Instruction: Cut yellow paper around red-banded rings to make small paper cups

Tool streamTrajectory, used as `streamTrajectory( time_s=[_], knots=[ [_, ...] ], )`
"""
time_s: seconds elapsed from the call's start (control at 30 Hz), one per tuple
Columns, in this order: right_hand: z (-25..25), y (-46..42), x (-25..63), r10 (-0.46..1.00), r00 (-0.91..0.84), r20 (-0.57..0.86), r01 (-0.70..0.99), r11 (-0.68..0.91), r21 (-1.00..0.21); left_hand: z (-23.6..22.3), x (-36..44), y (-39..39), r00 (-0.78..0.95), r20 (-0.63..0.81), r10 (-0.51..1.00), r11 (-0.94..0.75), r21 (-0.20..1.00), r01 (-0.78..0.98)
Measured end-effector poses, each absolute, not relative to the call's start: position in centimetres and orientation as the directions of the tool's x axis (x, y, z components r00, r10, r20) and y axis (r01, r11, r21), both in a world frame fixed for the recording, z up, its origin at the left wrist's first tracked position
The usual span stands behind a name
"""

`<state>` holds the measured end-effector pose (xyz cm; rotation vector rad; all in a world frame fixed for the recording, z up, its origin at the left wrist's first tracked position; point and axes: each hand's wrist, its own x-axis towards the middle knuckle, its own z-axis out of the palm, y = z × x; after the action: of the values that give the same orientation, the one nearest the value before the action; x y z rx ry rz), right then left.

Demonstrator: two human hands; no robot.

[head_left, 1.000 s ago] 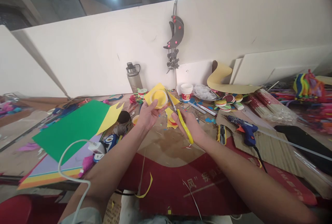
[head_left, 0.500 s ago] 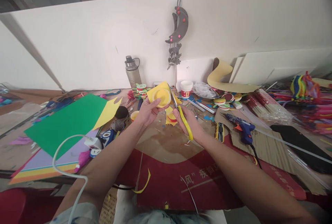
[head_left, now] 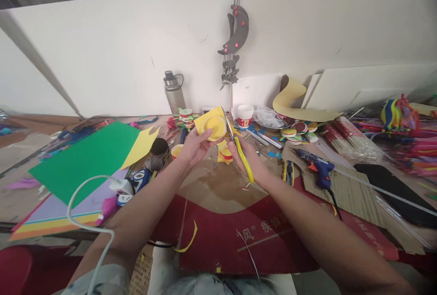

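My left hand [head_left: 196, 147] pinches a piece of yellow foam sheet or paper [head_left: 209, 116], its thumb pressing on a pale-rimmed round cup piece [head_left: 223, 129] that lies against the sheet. My right hand [head_left: 251, 155] is closed round the yellow handles of a pair of scissors [head_left: 244, 160]. Their blades point up and away, along the right edge of the yellow piece, close beside the round rim. Below the hands, another cut cup piece with a red band [head_left: 226, 153] rests on a yellow scrap on the cardboard.
At left lie green [head_left: 88, 158] and other coloured sheets, with a white cable [head_left: 70, 208] crossing my left arm. A bottle [head_left: 175, 92] and paper cups [head_left: 245, 115] stand at the back. To the right are a box cutter [head_left: 288, 173], a glue gun [head_left: 317, 167] and a dark phone-like slab [head_left: 396, 195].
The yellow piece and cup piece have shifted slightly in my left hand. Less yellow shows to the right of the scissor blades. Both hands keep their grips.
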<state>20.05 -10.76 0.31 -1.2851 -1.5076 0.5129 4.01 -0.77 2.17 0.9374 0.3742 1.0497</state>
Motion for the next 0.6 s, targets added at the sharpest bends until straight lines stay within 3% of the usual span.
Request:
streamTrajectory(
  time_s=[0.6],
  knots=[
    [0.87,-11.13,20.18,0.894,0.135,0.428,0.520,0.304,-0.799,2.39,3.87,-0.60,0.500,0.163,0.851,0.169,0.816,-0.553]
  ],
)
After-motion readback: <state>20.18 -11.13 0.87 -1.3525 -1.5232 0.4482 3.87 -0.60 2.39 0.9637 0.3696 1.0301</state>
